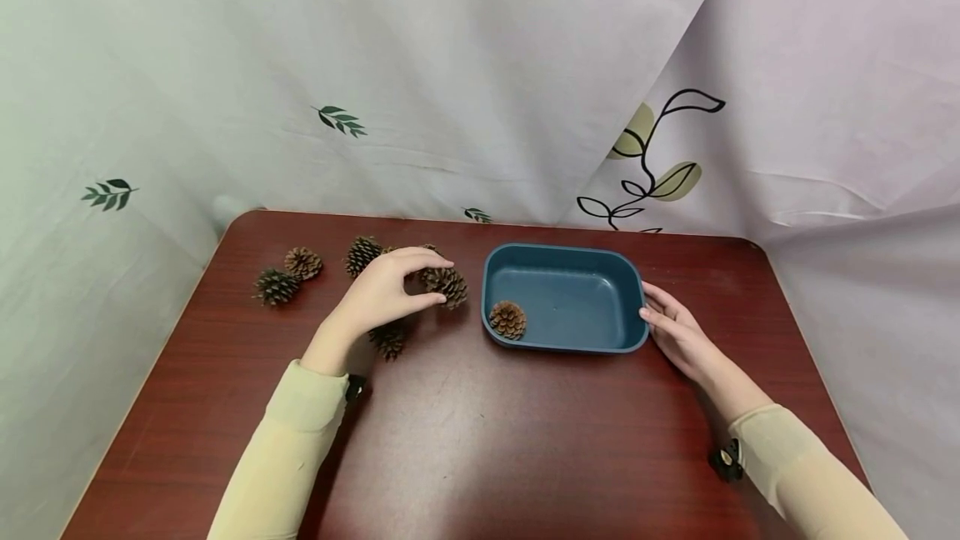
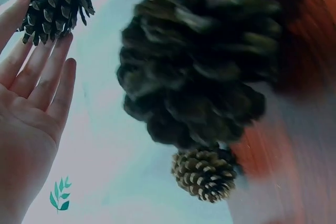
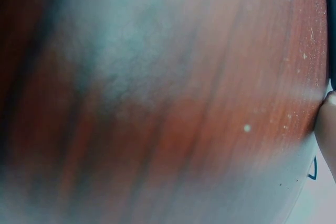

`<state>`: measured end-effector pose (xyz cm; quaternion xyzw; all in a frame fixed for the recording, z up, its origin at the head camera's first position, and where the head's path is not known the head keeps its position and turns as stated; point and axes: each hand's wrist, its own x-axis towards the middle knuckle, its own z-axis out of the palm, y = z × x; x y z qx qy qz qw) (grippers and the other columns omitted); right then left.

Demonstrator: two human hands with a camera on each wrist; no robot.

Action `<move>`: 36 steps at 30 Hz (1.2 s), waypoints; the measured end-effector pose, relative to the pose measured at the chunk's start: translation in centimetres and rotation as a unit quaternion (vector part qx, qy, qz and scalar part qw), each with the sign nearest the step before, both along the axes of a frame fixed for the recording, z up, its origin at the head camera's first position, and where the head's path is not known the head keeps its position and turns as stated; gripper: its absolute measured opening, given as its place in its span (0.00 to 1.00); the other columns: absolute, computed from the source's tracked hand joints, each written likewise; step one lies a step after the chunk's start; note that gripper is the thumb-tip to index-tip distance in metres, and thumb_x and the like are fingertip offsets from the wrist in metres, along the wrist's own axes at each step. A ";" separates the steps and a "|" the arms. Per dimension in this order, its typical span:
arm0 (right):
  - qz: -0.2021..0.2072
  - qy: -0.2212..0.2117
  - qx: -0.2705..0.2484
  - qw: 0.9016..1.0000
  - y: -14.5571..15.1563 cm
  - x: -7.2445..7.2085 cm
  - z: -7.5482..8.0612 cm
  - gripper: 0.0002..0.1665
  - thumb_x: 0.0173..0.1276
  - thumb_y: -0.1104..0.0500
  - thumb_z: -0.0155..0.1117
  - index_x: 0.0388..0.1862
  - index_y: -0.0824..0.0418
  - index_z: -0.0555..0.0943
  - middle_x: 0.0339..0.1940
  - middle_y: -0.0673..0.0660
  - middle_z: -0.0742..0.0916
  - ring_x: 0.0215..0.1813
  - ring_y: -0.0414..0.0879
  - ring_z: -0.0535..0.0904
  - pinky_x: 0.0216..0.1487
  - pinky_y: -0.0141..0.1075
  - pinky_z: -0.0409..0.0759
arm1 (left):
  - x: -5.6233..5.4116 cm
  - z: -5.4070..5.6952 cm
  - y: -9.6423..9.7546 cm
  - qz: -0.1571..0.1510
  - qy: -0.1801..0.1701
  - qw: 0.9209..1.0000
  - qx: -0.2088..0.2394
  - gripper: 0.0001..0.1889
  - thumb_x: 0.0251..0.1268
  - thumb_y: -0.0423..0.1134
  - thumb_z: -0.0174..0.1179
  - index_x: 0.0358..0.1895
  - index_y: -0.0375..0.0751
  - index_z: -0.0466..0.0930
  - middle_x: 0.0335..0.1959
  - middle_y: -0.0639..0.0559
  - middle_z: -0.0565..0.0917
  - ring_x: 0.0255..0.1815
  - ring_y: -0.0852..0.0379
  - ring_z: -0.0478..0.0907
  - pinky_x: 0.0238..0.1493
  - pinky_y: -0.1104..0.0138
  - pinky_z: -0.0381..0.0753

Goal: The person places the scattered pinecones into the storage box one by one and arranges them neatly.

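My left hand (image 1: 386, 286) holds a brown pine cone (image 1: 447, 285) between thumb and fingers, just left of a blue plastic bin (image 1: 562, 348). In the left wrist view the held pine cone (image 2: 58, 11) sits at the fingertips. Another pine cone (image 1: 508, 320) lies inside the bin, in its near left corner. At the bin's right end, my right hand (image 1: 678, 336) grips the wall, thumb at the rim and fingers along the outside. The right wrist view catches only a fingertip (image 3: 328, 124) by the bin's dark edge.
Under the left wrist lies a pine cone (image 1: 387, 341). Behind that hand is another pine cone (image 1: 363, 256), with more partly hidden. Farther left sit a dark pine cone (image 1: 276, 286) and a lighter pine cone (image 1: 303, 262). A patterned curtain (image 1: 480, 90) hangs behind the reddish table (image 1: 480, 440).
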<state>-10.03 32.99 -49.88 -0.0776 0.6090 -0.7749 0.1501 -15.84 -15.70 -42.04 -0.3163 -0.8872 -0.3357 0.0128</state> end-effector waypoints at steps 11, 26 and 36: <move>0.000 -0.003 0.001 1.000 -0.2 0.0 0.2 0.27 0.86 0.69 0.45 0.79 0.54 0.66 0.69 0.40 0.82 0.68 0.30 0.79 0.67 0.20 0.78 | -0.4 0.9 2.4 -0.028 0.028 0.999 0.028 0.23 0.63 0.40 0.78 0.62 0.45 0.87 0.59 0.49 0.88 0.63 0.50 0.84 0.68 0.53 0.84; -0.004 -0.006 0.003 1.000 -0.3 0.1 0.3 0.27 0.86 0.69 0.45 0.77 0.53 0.67 0.69 0.40 0.82 0.67 0.30 0.79 0.66 0.20 0.78 | -0.5 1.4 7.0 -0.077 0.030 0.997 -0.001 0.23 0.66 0.45 0.77 0.63 0.46 0.87 0.62 0.50 0.87 0.66 0.52 0.83 0.70 0.55 0.83; -0.004 -0.005 -0.004 1.000 -0.3 0.1 0.2 0.26 0.86 0.69 0.44 0.77 0.52 0.68 0.69 0.41 0.82 0.67 0.30 0.80 0.66 0.20 0.78 | -0.6 1.1 9.9 -0.103 0.004 0.995 -0.020 0.23 0.68 0.46 0.75 0.64 0.49 0.87 0.64 0.51 0.86 0.68 0.53 0.82 0.72 0.57 0.82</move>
